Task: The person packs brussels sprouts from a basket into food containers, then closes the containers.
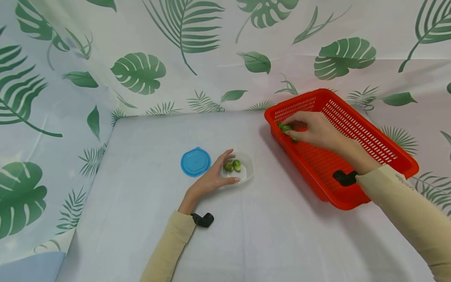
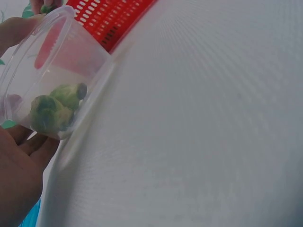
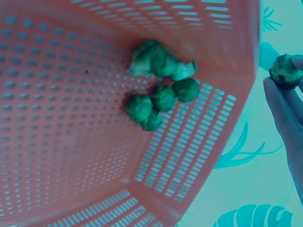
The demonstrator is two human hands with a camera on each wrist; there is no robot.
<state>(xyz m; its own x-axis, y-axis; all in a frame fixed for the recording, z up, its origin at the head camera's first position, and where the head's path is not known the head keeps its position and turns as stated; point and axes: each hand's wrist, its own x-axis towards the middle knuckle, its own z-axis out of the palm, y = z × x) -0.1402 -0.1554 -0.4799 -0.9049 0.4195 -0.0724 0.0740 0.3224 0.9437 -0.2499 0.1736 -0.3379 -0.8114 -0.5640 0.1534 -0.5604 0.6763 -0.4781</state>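
Note:
My left hand (image 1: 208, 179) holds a clear plastic tub (image 1: 248, 169), thumb and fingers round its sides. Two Brussels sprouts (image 1: 237, 165) lie on the tub's bottom, showing through the wall in the left wrist view. Over the far left end of a red basket (image 1: 303, 172), my right hand (image 1: 318, 129) pinches one Brussels sprout (image 3: 285, 72) between thumb and fingers. Several loose sprouts (image 3: 164, 98) are gathered at one end inside the basket in the right wrist view; from the head, the hand partly covers them.
A round blue lid (image 1: 195, 162) lies flat on the white table (image 1: 141, 196), left of the tub. Leaf-patterned cloth (image 1: 211, 90) rises behind the table and along its left side. The basket stands at the right, set at an angle.

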